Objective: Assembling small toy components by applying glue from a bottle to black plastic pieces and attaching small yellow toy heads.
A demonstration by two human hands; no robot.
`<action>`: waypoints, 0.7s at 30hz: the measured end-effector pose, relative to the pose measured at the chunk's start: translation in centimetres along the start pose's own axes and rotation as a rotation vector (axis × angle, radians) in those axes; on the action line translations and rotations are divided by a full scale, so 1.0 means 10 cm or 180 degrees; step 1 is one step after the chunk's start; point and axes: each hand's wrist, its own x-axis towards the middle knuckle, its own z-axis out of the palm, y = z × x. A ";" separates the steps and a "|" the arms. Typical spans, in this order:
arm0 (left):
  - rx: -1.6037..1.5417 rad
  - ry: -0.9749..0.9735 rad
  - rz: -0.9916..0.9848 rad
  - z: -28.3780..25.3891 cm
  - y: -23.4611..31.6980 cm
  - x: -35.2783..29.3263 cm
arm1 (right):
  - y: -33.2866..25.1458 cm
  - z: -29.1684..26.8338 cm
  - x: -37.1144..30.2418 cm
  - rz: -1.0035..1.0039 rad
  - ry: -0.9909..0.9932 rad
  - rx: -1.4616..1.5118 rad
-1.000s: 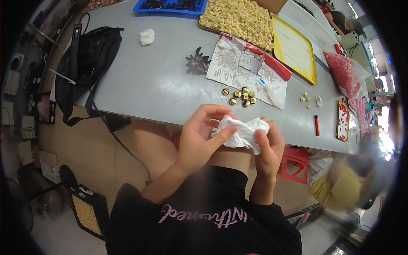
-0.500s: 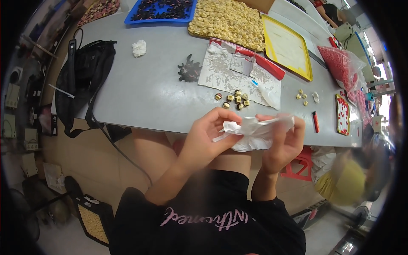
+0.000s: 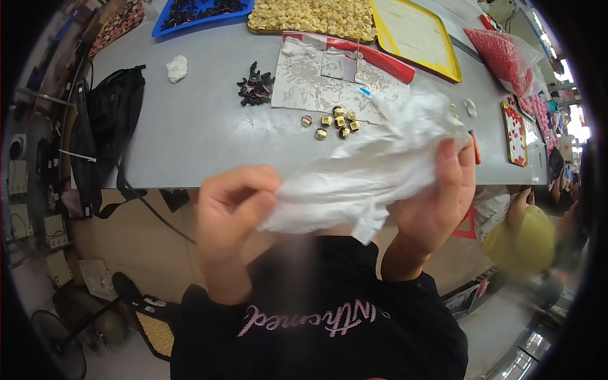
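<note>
A wrinkled white tissue (image 3: 361,177) is stretched out between my two hands, above the table's near edge. My left hand (image 3: 234,206) pinches its left end between thumb and fingers. At the right end my right hand (image 3: 443,187) grips it, with the thumb in front. Beyond the tissue lie several small cream-and-dark cube-like pieces (image 3: 339,120). Behind them a smeared white board (image 3: 316,82) with a red edge rests on the table, and a blue-tipped white tube (image 3: 366,93) is partly covered by the tissue.
Dark spiky pieces (image 3: 256,85) and a crumpled tissue (image 3: 177,68) lie to the left, near a black bag (image 3: 111,120). At the back stand a blue tray (image 3: 159,26), a tray of cream pieces (image 3: 310,18) and a yellow-rimmed tray (image 3: 451,71). A bag of red pieces (image 3: 500,60) sits right.
My hands have moved apart, and the bunched tissue is now spread wide between them. The view has shifted, so the table items appear farther up and left.
</note>
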 end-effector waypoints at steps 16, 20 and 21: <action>-0.0857 -0.0518 0.2684 0.92 -0.28 -0.35 | -0.09 0.12 -0.56 -0.0569 -0.2878 0.2642; -0.0897 0.0002 0.2544 0.98 -0.42 -0.45 | -0.23 0.82 -1.07 0.0433 -0.0077 0.2897; -0.0909 0.0040 0.2479 1.02 -0.41 -0.50 | -0.14 0.87 -1.10 -0.0193 -0.0131 0.3189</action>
